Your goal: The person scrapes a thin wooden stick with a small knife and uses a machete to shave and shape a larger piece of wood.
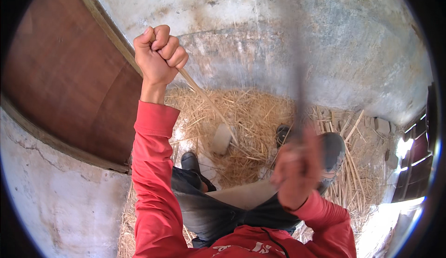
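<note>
My left hand (160, 53) is raised at the upper left, its fingers wrapped in a fist round a thin, pale bamboo-like strip (204, 95). From the fist the strip slants down and to the right, toward the littered floor in front of me. My right hand (297, 172) is smeared by motion but closed round the lower end of a long knife (301, 81). Its dark blade points up and away from me, blurred, so its exact shape cannot be made out. Blade and strip are apart in this view.
Straw-like shavings (251, 104) cover the floor, with a pale block (221, 138) among them. Longer split strips (353, 174) lie at the right. A stained, curved-looking wall (241, 49) rises ahead. To the left is a brown door panel (65, 72). My shod feet (189, 161) stand apart.
</note>
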A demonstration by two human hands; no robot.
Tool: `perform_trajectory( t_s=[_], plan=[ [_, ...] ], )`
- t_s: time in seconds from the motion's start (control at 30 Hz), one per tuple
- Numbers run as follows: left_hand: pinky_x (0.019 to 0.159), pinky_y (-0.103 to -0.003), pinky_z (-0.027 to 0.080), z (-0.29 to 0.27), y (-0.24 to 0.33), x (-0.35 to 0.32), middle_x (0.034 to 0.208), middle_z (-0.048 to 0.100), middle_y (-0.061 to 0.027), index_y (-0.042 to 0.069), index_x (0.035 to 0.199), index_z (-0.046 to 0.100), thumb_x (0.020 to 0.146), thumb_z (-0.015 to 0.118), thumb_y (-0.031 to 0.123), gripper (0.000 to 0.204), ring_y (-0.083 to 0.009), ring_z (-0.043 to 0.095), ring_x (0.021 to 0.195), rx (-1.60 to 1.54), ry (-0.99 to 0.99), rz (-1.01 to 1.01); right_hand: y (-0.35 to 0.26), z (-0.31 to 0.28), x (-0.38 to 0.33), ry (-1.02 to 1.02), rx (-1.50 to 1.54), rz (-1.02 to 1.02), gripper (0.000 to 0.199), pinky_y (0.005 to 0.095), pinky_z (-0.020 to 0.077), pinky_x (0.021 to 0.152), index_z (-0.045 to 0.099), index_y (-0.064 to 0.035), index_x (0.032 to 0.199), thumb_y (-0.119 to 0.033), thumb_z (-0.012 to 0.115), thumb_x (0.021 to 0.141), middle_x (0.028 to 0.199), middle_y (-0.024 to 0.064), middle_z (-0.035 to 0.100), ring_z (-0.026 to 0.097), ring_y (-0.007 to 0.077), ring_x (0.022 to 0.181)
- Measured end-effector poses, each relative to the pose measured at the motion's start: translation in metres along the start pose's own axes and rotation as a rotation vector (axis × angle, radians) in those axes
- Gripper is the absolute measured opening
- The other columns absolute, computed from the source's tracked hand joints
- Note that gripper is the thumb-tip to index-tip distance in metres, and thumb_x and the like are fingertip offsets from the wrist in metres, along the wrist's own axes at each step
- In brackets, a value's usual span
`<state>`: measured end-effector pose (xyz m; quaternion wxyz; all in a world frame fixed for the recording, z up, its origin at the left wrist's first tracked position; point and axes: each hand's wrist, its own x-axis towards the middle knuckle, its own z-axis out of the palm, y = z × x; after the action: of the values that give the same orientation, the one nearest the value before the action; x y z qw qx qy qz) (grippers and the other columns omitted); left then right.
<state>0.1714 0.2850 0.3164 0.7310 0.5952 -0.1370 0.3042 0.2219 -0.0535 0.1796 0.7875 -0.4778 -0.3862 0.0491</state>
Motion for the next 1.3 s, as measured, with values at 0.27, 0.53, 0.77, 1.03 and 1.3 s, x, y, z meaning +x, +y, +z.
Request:
perform_trajectory(
  t_s=[0.27,0.53,0.77,1.03,1.3],
  plan=[
    [0.041,-0.029,0.008,-0.012,0.001,-0.001,0.05,0.016,0.008,0.021,0.065,0.025,0.102,0.043,0.048,0.049,-0.0083,0.008,0.043,-0.03,-0.049,0.015,-0.015,-0.043,0.02,-0.104,-0.08,0.551,0.05,0.0211,0.0418,0.044,0.048,-0.0021,0.152,-0.003,0.054,0.102,0.087,0.0005,0.06,0.049,0.0035,0.05],
    [0.042,-0.03,0.008,0.003,-0.01,0.012,0.049,0.017,0.0076,0.021,0.065,0.024,0.104,0.039,0.051,0.051,-0.0085,0.007,0.044,0.002,-0.042,0.003,0.018,-0.014,-0.007,-0.027,-0.096,-0.09,0.049,0.0213,0.042,0.043,0.047,0.0006,0.151,-0.005,0.054,0.102,0.09,0.0025,0.063,0.05,0.0063,0.049],
    [0.041,-0.029,0.009,-0.002,-0.009,0.01,0.05,0.019,0.0079,0.021,0.066,0.027,0.102,0.045,0.048,0.048,-0.0086,0.01,0.042,-0.04,-0.048,0.019,0.015,-0.055,-0.004,-0.062,-0.05,0.616,0.05,0.023,0.0408,0.042,0.047,-0.0025,0.152,-0.006,0.055,0.102,0.081,0.0012,0.057,0.05,0.005,0.049],
    [0.042,-0.03,0.009,0.013,-0.018,0.022,0.052,0.016,0.0077,0.02,0.066,0.025,0.101,0.046,0.048,0.049,-0.0085,0.008,0.044,0.038,-0.001,0.02,0.016,-0.011,-0.012,0.097,-0.023,-0.053,0.055,0.0299,0.0492,0.055,0.038,0.0071,0.153,-0.016,0.053,0.105,0.081,0.0124,0.063,0.063,0.0203,0.065],
    [0.046,-0.029,0.016,0.016,-0.012,0.013,0.055,0.018,0.0066,0.018,0.069,0.03,0.104,0.039,0.053,0.05,-0.0087,0.014,0.047,0.215,0.175,0.155,0.216,-0.042,-0.196,-0.043,-0.226,0.946,0.057,0.0287,0.043,0.044,0.043,-0.0096,0.156,-0.007,0.06,0.101,0.074,-0.0007,0.055,0.048,0.0088,0.047]
  ],
)
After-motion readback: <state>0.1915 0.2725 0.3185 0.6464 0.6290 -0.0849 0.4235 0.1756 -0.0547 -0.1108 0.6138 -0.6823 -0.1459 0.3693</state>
